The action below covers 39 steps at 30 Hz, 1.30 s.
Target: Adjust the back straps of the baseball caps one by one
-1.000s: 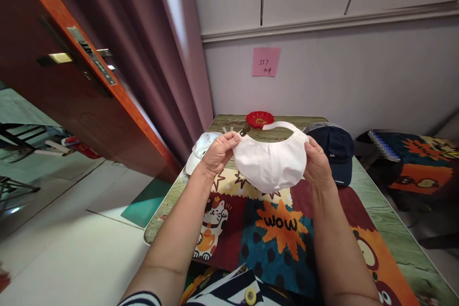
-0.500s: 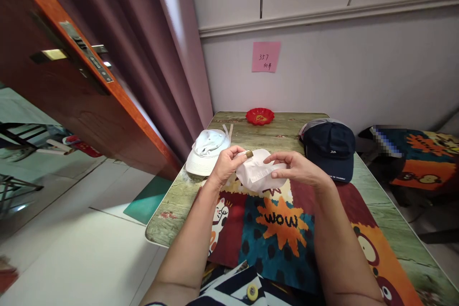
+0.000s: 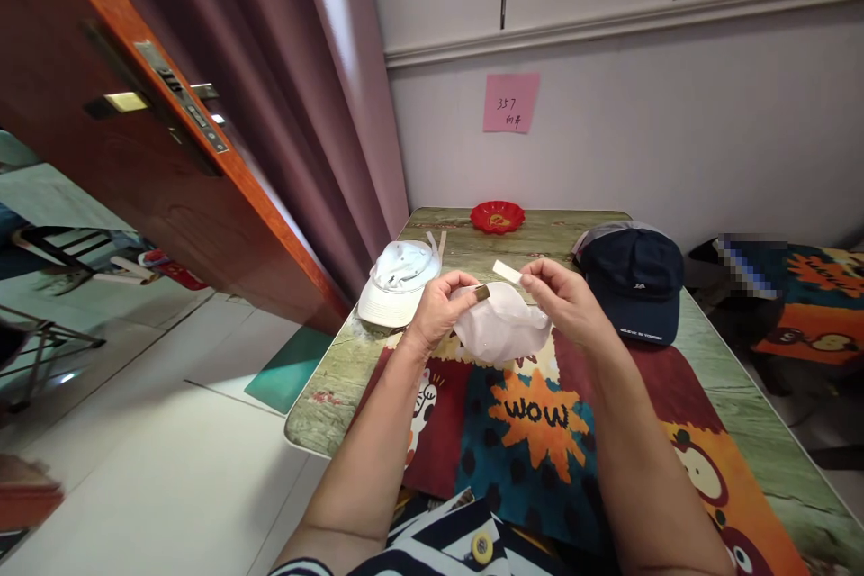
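Observation:
A white cap hangs between my two hands above the patterned mat, with its back toward me. My left hand pinches its left side at a small brass-coloured buckle. Pinched in my right hand is the cap's loose white strap, whose free end points left above the cap. Strap end and buckle are apart. To the left, a pale cap lies on the table with its straps undone. Dark navy caps, apparently stacked, sit to the right of my right hand.
The wood-patterned table carries a colourful mat and, near the wall, a red scalloped dish. A pink note is stuck on the wall. An open door and a curtain stand to the left.
My right hand has moved from the cap's opening to its strap, which now sticks up toward the left. My left hand keeps its hold at the buckle. The view has shifted slightly.

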Motion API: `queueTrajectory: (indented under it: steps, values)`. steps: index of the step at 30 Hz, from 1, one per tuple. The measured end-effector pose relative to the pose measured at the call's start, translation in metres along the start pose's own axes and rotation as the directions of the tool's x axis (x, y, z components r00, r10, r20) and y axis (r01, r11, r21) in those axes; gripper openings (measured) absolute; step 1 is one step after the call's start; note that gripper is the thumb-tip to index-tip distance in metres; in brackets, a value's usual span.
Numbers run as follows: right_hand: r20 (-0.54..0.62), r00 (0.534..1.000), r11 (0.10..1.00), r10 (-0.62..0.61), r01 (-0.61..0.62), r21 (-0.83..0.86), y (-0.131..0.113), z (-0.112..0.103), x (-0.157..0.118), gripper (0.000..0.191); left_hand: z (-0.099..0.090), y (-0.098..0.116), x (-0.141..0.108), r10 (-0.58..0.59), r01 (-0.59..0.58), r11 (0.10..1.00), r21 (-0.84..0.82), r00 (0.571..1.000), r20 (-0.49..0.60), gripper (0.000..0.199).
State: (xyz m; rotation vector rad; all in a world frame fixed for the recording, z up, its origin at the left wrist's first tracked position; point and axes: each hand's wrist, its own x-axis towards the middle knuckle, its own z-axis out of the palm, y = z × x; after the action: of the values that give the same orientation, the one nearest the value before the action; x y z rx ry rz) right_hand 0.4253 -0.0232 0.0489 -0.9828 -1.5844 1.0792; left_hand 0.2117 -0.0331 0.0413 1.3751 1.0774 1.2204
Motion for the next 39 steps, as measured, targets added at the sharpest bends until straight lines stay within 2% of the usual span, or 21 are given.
queueTrajectory:
  steps: [3,5,9,12,15,19,22,24,26,28,30,32,35,39]
  values:
    - [0.020,0.999,0.998,0.047,-0.048,0.038,0.003,0.014,0.003,0.040,0.005,0.000,0.000,-0.008,0.008,1.000,0.006,1.000,0.009,0.029]
    - [0.050,0.997,0.998,0.061,-0.061,-0.001,0.004,0.020,0.003,0.043,0.008,-0.002,0.001,0.007,-0.007,0.999,0.046,1.000,0.002,0.025]
    - [0.007,0.999,0.993,0.041,-0.040,-0.113,0.007,0.021,0.004,0.044,0.014,-0.001,-0.002,0.131,-0.119,0.973,0.196,0.990,-0.053,0.018]
    - [0.020,0.998,0.995,0.051,-0.049,-0.081,0.010,0.019,0.005,0.043,0.019,0.004,-0.005,0.291,-0.250,0.894,0.373,0.955,-0.057,0.013]
    - [0.028,0.997,0.997,0.072,-0.072,-0.017,0.012,0.017,0.006,0.042,0.020,0.009,-0.006,0.400,-0.355,0.783,0.511,0.916,0.022,0.013]
    - [-0.002,0.998,0.997,0.064,-0.064,-0.030,0.013,0.015,0.008,0.042,0.019,0.008,-0.005,0.452,-0.428,0.690,0.584,0.885,0.115,0.019]
    - [0.013,0.999,0.995,0.033,-0.031,-0.093,0.011,0.015,0.007,0.044,0.018,0.004,-0.004,0.467,-0.414,0.628,0.659,0.878,0.107,0.009]
    - [0.027,0.999,0.994,0.028,-0.025,-0.108,0.009,0.014,0.006,0.044,0.018,0.003,-0.004,0.465,-0.413,0.620,0.667,0.878,0.112,0.008]
    - [0.025,0.999,0.997,0.037,-0.035,-0.075,0.006,0.013,0.006,0.045,0.016,0.002,-0.005,0.453,-0.407,0.666,0.625,0.886,0.094,0.010]
    - [-0.032,0.999,0.999,0.030,-0.031,-0.034,0.003,0.011,0.005,0.045,0.013,-0.001,-0.004,0.417,-0.368,0.774,0.515,0.908,0.022,0.015]
    - [-0.118,0.993,1.000,0.007,-0.010,-0.028,-0.001,0.009,0.005,0.043,0.010,-0.008,-0.002,0.339,-0.299,0.899,0.319,0.938,-0.076,0.020]
    - [-0.151,0.989,0.999,0.001,-0.008,-0.046,-0.003,0.008,0.004,0.040,0.009,-0.017,0.001,0.244,-0.232,0.968,0.094,0.957,-0.156,0.026]
    - [-0.109,0.993,0.996,0.040,-0.048,-0.073,-0.003,0.011,0.002,0.037,0.010,-0.029,0.005,0.142,-0.171,0.977,-0.126,0.966,-0.216,0.031]
    - [-0.124,0.990,0.993,0.074,-0.085,-0.083,0.000,0.018,0.003,0.033,0.014,-0.033,0.006,0.088,-0.137,0.966,-0.218,0.972,-0.218,0.032]
